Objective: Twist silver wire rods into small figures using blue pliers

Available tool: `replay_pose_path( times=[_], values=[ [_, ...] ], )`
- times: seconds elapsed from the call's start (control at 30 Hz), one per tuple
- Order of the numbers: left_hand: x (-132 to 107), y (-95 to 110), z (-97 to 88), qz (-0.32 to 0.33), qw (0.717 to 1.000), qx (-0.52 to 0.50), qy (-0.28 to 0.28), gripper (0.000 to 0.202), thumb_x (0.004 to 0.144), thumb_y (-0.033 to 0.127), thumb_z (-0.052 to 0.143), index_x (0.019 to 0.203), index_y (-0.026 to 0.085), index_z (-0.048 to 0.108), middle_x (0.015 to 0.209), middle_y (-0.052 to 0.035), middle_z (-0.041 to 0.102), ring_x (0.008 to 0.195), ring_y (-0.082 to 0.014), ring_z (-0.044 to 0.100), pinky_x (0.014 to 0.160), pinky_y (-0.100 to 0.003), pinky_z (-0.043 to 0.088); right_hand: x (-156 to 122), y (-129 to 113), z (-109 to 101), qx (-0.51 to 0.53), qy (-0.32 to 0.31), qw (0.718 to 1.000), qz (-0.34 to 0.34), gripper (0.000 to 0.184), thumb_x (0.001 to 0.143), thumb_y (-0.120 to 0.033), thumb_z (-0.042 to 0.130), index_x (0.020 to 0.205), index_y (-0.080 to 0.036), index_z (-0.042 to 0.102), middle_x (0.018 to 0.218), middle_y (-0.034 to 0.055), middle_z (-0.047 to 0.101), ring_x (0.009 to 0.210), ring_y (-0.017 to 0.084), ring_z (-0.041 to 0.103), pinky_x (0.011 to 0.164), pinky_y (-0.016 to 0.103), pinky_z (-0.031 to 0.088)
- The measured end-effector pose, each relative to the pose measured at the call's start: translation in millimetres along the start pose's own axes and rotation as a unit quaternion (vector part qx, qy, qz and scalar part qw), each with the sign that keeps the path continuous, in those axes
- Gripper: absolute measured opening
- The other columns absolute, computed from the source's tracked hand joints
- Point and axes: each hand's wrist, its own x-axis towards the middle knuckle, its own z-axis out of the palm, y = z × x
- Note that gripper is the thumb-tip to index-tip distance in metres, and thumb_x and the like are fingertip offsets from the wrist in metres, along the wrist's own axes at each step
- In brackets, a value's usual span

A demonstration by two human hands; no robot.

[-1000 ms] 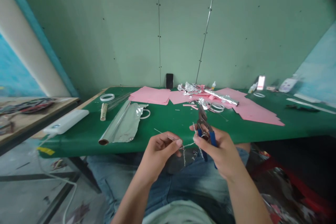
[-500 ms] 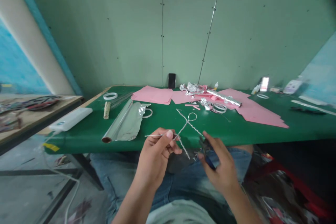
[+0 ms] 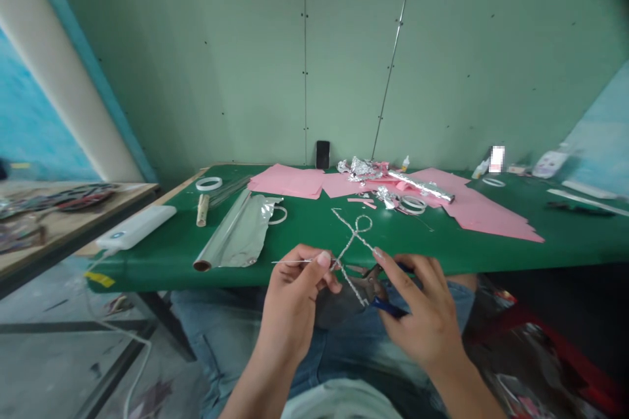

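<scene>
At the bench's (image 3: 304, 226) front edge I see the left hand (image 3: 289, 304) pinching a twisted silver wire figure (image 3: 354, 234) in closed fingers (image 3: 322, 260); the right hand (image 3: 425, 314), half curled, grips blue-handled pliers (image 3: 374, 286), jaws parted beside it

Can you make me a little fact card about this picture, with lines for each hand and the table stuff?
Left grip: pinching a crinkly silver stick shape with a round loop and a thin, straight metal wire
Right grip: blue-handled metal pliers, jaws apart, near the shape
Table: green-topped
Table's left: roll of shiny silver foil, partly unrolled
Table's back: flat pink paper sheets, crumpled silver foil
By the wall: black rectangular phone, upright
</scene>
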Motion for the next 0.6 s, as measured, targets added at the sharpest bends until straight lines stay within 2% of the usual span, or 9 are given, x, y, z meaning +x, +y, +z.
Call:
replay_pose_path(
  times=[0.07,0.13,0.23,0.3,0.33,0.4,0.47,0.6],
  values=[
    [3,-2,-2.1,0.012,0.999,-0.019,0.023,0.021,0.072,0.033,0.080,0.067,0.017,0.067,0.058,0.0020,0.062,0.054,-0.0103,0.057,0.056,-0.022,0.048,-2,3,7,0.073,-0.012,0.995,0.063,0.068,0.077,-0.007,0.059,0.140,-0.032,0.051,0.101,0.0074,0.060,0.093,0.026,0.058,0.082,0.044,0.052],
    [6,-6,-4.0,0.019,0.998,-0.040,0.047,0.019,0.071,0.032,0.081,0.070,0.017,0.069,0.062,0.0017,0.064,0.057,-0.0106,0.058,0.058,-0.023,0.050,-4,2,17,0.201,-0.019,0.965,0.167,0.051,0.084,-0.017,0.060,0.133,-0.028,0.056,0.099,0.0063,0.065,0.088,0.023,0.062,0.079,0.040,0.054],
    [10,-12,-5.1,0.009,0.997,-0.049,0.061,0.018,0.071,0.030,0.082,0.074,0.017,0.071,0.068,0.0011,0.067,0.058,-0.0095,0.059,0.060,-0.022,0.051,-4,-10,29,0.399,0.017,0.863,0.310,0.040,0.089,-0.034,0.062,0.128,-0.024,0.057,0.091,0.0039,0.068,0.076,0.018,0.066,0.070,0.032,0.056],
    [10,-17,-4.1,0.004,0.998,-0.041,0.055,0.016,0.072,0.029,0.082,0.076,0.017,0.071,0.067,0.0013,0.068,0.058,-0.0094,0.060,0.059,-0.022,0.050,0,-23,35,0.478,0.037,0.807,0.345,0.042,0.087,-0.038,0.066,0.126,-0.025,0.058,0.090,0.0028,0.068,0.073,0.017,0.066,0.069,0.031,0.055],
    [10,-20,-3.3,0.006,0.998,-0.038,0.052,0.016,0.072,0.029,0.082,0.076,0.017,0.071,0.064,0.0015,0.067,0.057,-0.0099,0.060,0.059,-0.022,0.050,4,-29,37,0.497,0.041,0.793,0.350,0.041,0.086,-0.038,0.067,0.124,-0.025,0.059,0.089,0.0020,0.068,0.072,0.016,0.065,0.069,0.030,0.055],
    [8,-24,-1.7,0.012,0.998,-0.032,0.048,0.016,0.072,0.029,0.082,0.075,0.018,0.071,0.059,0.0019,0.066,0.056,-0.0111,0.061,0.057,-0.022,0.049,12,-38,39,0.505,0.044,0.784,0.357,0.036,0.085,-0.037,0.069,0.118,-0.024,0.063,0.084,0.0001,0.067,0.068,0.015,0.063,0.068,0.029,0.054],
    [8,-26,-1.2,0.018,0.999,-0.026,0.045,0.016,0.072,0.030,0.082,0.074,0.018,0.072,0.058,0.0018,0.066,0.056,-0.0114,0.061,0.058,-0.022,0.049,20,-41,39,0.488,0.061,0.791,0.363,0.031,0.085,-0.036,0.069,0.114,-0.024,0.065,0.080,-0.0014,0.065,0.067,0.014,0.061,0.067,0.028,0.052],
    [12,-20,-9.2,-0.017,1.000,-0.006,-0.013,0.021,0.073,0.036,0.081,0.076,0.016,0.075,0.068,-0.0027,0.071,0.062,-0.0137,0.064,0.068,-0.026,0.052,27,-30,33,0.462,0.073,0.811,0.351,0.028,0.085,-0.034,0.070,0.110,-0.024,0.066,0.078,-0.0024,0.062,0.067,0.013,0.058,0.066,0.027,0.051]
  ],
)
